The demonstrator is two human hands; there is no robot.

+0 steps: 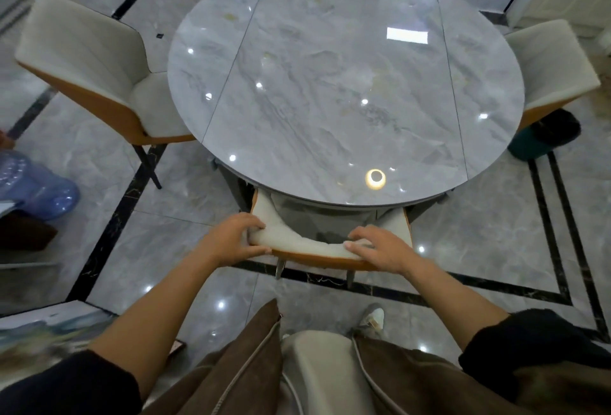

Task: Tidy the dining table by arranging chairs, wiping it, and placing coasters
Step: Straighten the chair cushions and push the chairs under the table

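- A white-padded chair with an orange outer shell (297,245) stands at the near edge of the round grey marble-look table (330,84). Its seat is under the glossy top and only the curved backrest shows.
- The left hand (236,239) grips the backrest's left end, fingers curled over the white top edge and thumb below on the orange side.
- The right hand (377,247) holds the right end, fingers bent over the padding and pressing into it.
- A second matching chair (92,67) sits angled at the table's left side, its seat partly under the top.
- A third matching chair (549,64) sits at the right side.
- Pale yellowish smears (231,16) mark the far left part of the tabletop.
- A translucent blue water jug (36,186) stands on the grey tiled floor at the left.
- A dark green bin (542,138) stands just beside the right-hand chair.
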